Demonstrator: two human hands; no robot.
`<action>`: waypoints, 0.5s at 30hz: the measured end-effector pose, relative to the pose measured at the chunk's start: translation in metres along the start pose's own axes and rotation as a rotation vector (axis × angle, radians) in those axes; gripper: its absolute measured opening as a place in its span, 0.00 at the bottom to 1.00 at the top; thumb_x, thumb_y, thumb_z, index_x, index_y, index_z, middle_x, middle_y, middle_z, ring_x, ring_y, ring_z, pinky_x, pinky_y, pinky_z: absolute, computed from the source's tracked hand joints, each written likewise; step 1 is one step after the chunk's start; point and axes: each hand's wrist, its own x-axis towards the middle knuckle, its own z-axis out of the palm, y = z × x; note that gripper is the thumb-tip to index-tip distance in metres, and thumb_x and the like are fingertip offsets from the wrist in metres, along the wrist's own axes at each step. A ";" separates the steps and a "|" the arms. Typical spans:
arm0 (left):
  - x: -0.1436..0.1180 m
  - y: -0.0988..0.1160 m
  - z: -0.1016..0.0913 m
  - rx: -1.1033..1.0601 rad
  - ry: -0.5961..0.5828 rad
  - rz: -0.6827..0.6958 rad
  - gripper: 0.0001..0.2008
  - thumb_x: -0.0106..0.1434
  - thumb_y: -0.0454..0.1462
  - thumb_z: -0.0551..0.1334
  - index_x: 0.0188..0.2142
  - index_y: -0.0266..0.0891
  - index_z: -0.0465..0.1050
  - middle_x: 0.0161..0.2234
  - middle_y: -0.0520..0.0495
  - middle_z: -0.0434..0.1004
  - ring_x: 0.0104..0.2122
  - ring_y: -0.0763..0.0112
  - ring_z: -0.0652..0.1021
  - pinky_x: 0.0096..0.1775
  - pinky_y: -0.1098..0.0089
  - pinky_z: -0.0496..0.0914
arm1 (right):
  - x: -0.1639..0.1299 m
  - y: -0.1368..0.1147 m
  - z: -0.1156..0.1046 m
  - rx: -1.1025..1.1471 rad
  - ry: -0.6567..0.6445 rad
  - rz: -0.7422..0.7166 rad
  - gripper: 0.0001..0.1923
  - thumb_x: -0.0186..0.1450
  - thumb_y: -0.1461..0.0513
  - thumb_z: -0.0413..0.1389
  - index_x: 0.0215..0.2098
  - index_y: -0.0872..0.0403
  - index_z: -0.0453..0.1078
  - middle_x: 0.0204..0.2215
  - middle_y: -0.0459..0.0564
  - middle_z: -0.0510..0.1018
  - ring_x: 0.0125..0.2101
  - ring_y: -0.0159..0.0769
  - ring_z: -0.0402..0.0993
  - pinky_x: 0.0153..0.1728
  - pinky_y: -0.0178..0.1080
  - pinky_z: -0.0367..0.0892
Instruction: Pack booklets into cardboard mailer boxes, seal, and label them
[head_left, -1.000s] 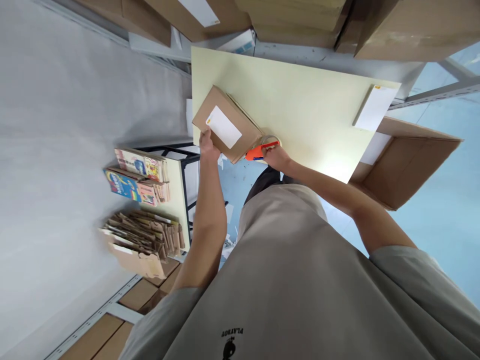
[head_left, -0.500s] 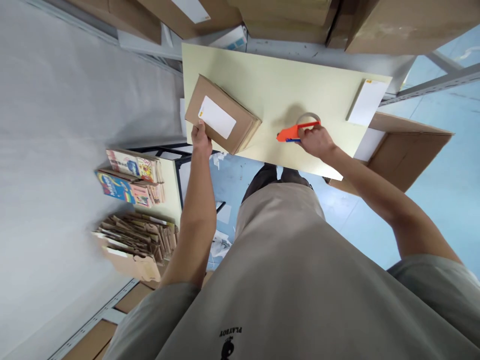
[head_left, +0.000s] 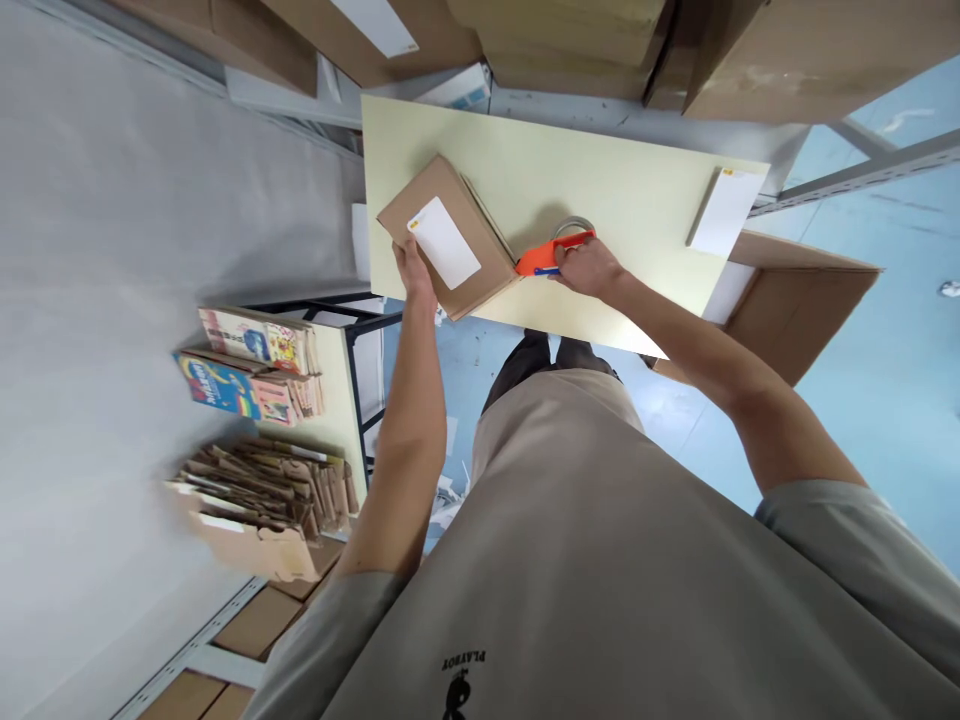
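My left hand point(head_left: 415, 272) grips the near left edge of a flat brown cardboard box point(head_left: 474, 228), its thumb on top and the other fingers hidden. A white label point(head_left: 444, 243) is stuck on the box's upper face. The box is turned at an angle over the left half of the cream tabletop point(head_left: 622, 175). In my right hand point(head_left: 589, 265) is an orange tape dispenser point(head_left: 536, 259) with a roll of tape and a blue part. Its front end meets the box's right corner; whether tape sticks there is too small to tell.
A stack of white labels point(head_left: 724, 210) lies at the table's right end. Large cartons point(head_left: 562, 50) line the far side. An open carton point(head_left: 780, 310) stands at the right, below the tabletop. Left of me, a side table holds printed packs point(head_left: 259, 340) and a carton of folded cardboard point(head_left: 270, 490).
My right hand has brought the tape dispenser left, up to the box's corner. With my left hand on it, the box has turned clockwise and shifted slightly right.
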 end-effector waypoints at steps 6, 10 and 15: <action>-0.012 -0.001 0.005 0.061 -0.005 0.186 0.36 0.86 0.55 0.64 0.84 0.43 0.61 0.79 0.33 0.74 0.78 0.53 0.77 0.77 0.57 0.73 | -0.007 -0.010 -0.003 0.037 0.004 0.076 0.40 0.88 0.48 0.42 0.77 0.75 0.66 0.58 0.80 0.87 0.59 0.70 0.86 0.62 0.61 0.75; -0.016 0.000 0.004 0.005 -0.042 0.194 0.35 0.84 0.55 0.67 0.81 0.45 0.66 0.77 0.34 0.77 0.77 0.55 0.78 0.78 0.58 0.72 | 0.006 0.012 0.006 0.245 0.164 0.319 0.45 0.87 0.38 0.38 0.66 0.70 0.75 0.54 0.80 0.86 0.55 0.71 0.86 0.57 0.63 0.78; -0.025 0.011 0.008 -0.079 -0.052 0.164 0.34 0.79 0.53 0.73 0.77 0.46 0.71 0.78 0.35 0.76 0.80 0.57 0.74 0.77 0.60 0.71 | -0.010 0.024 -0.016 0.362 0.316 0.388 0.54 0.83 0.28 0.36 0.64 0.66 0.76 0.53 0.78 0.86 0.56 0.73 0.84 0.56 0.67 0.80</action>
